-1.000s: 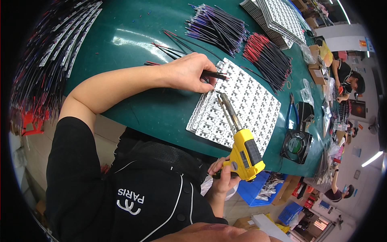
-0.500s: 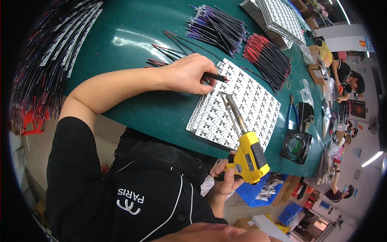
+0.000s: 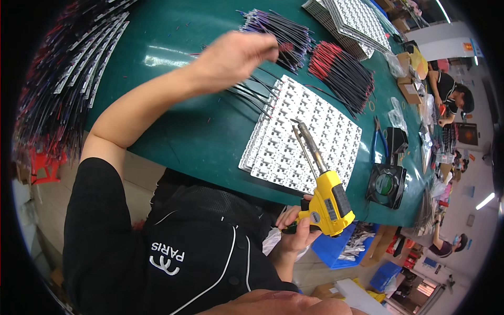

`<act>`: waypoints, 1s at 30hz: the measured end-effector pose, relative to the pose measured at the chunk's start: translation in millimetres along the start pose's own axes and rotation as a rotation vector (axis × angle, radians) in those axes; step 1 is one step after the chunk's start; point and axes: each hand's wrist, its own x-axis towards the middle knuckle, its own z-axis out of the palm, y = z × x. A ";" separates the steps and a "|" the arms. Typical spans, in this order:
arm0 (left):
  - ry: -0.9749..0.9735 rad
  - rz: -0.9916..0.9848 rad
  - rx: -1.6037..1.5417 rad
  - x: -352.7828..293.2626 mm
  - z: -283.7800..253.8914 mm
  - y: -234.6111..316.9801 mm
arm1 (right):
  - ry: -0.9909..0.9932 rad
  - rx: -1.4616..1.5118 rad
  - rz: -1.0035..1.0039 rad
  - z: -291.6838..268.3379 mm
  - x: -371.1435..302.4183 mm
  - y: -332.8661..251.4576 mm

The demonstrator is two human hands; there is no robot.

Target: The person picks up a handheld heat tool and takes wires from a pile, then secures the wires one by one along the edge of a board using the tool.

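Note:
My left hand [image 3: 239, 55], blurred by motion, is raised over the green table with its fingers curled. Reddish tips stick out past them, and they look closed on a few black wires. Beneath it, several loose black wires [image 3: 247, 97] reach to the left edge of a stacked pair of white boards [image 3: 310, 136] with rows of small parts. My right hand [image 3: 296, 231] grips a yellow soldering gun [image 3: 328, 205] by its handle, below the boards. The gun's metal tip [image 3: 299, 126] points up over the top board; whether it touches is unclear.
Bundles of purple-black wires [image 3: 289, 39] and red-black wires [image 3: 341, 76] lie beyond the boards. More boards [image 3: 362, 26] are stacked at the far right. Blue pliers [image 3: 379, 142] and a small black fan [image 3: 386, 184] lie right. Wired strips [image 3: 79, 63] hang at left; a blue bin [image 3: 336, 249] stands below.
My left hand has lifted away from the boards, up and left, exposing wires at their left edge. My right hand and the soldering gun have barely moved.

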 end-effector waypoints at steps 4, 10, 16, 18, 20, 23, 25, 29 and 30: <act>0.108 -0.035 0.072 -5.0 -25.5 35.1 | -0.009 0.011 -0.011 -7.0 -0.1 2.0; -0.379 -0.203 -0.082 -40.0 7.2 43.8 | 0.102 0.165 -0.128 -16.1 6.7 12.4; -0.240 -0.270 -0.259 -51.1 25.0 25.0 | 0.067 0.155 -0.258 -11.8 31.5 29.7; -0.244 -0.302 -0.288 -49.8 26.1 25.0 | 0.015 0.120 -0.258 -4.2 37.0 33.4; -0.238 -0.378 -0.311 -48.5 28.5 23.7 | -0.022 0.110 -0.257 2.7 43.1 34.7; -0.185 -0.305 -0.242 -49.9 29.3 21.3 | -0.063 0.113 -0.247 12.6 45.8 31.7; -0.180 -0.312 -0.227 -47.9 25.7 23.7 | -0.041 0.113 -0.187 14.7 41.5 25.7; -0.092 -0.216 -0.191 -38.9 15.5 18.0 | -0.051 0.057 -0.146 11.2 31.7 15.5; -0.094 -0.184 -0.145 -33.5 13.2 16.0 | -0.054 0.053 -0.146 10.4 30.0 14.0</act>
